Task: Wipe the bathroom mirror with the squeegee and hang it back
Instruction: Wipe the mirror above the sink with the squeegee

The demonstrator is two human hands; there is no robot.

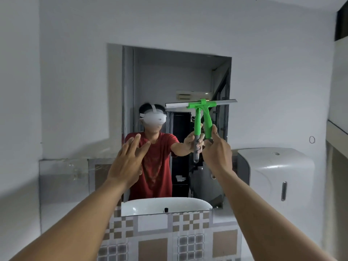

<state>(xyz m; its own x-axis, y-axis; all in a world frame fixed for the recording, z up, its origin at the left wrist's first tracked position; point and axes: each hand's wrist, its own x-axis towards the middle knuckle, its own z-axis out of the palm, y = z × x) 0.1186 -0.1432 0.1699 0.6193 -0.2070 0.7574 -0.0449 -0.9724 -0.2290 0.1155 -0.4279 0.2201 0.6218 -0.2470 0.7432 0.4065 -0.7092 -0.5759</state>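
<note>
Two hands are raised: at centre left, the left hand (126,162) hovers spread and empty; at centre right, the right hand (216,151) clamps the squeegee (206,117) handle, blade against the mirror (169,76). Keep blade flat, pull downward evenly

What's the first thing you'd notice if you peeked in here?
The bright green squeegee jumps out, held up by the right hand with its blade against the right side of the mirror. The left hand is raised open and empty before the glass. A white dispenser hangs on the wall to the right.
</note>
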